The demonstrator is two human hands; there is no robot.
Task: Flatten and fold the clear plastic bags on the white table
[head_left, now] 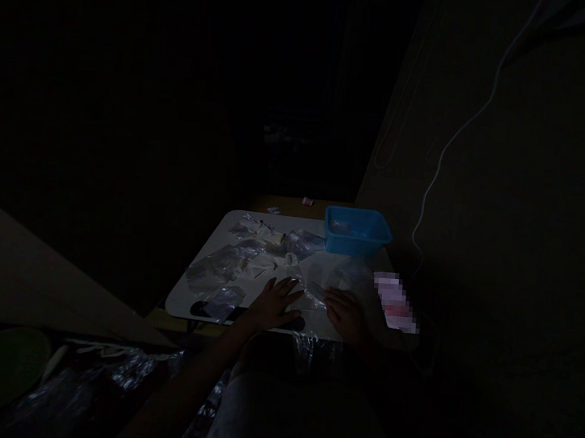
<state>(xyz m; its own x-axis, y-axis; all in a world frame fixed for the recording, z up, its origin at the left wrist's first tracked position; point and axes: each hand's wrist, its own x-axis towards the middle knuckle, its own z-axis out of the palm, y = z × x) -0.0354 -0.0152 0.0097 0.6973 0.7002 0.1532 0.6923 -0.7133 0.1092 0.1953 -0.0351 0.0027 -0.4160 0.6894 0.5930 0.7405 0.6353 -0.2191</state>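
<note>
In the dim head view, my left hand (277, 305) lies over the near edge of a white table (211, 240), its fingers spread and holding nothing. My right hand (344, 314) is a short way to the right, fingers stretched out, their tips touching a clear plastic bag (317, 291) on the tabletop. Shadow hides its thumb. Beyond both hands lie several crumpled clear bags (213, 267), with whitish pieces (262, 265) among them whose kind I cannot make out. Another strip of clear plastic (308, 347) hangs over the front edge between my hands.
A blue plastic basin (355, 243) stands at the table's far right corner. By the right edge is a lit, pixelated panel (395, 303). A white cable (442, 153) runs down the right wall. At lower left are a green round basin (4, 372) and more shiny plastic (132, 368).
</note>
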